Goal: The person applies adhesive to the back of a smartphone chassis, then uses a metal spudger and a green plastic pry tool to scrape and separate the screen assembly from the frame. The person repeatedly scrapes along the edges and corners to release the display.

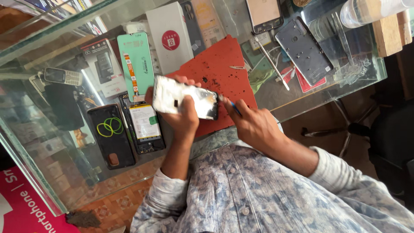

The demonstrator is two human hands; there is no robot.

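My left hand [183, 114] grips an opened smartphone [183, 100] with a shiny, glare-washed face, holding it above the red work mat [220, 64]. My right hand [252, 123] pinches a thin blue tool [235, 108] whose tip touches the phone's right end. Both forearms wear a pale patterned shirt sleeve.
On the glass counter [302, 99] lie a black phone back with green rubber bands [111, 136], an open phone showing its battery [144, 125], a green-backed screen part [137, 64], a white box [169, 36], a grey phone shell [304, 49], tweezers [271, 62] and a keypad phone [64, 76].
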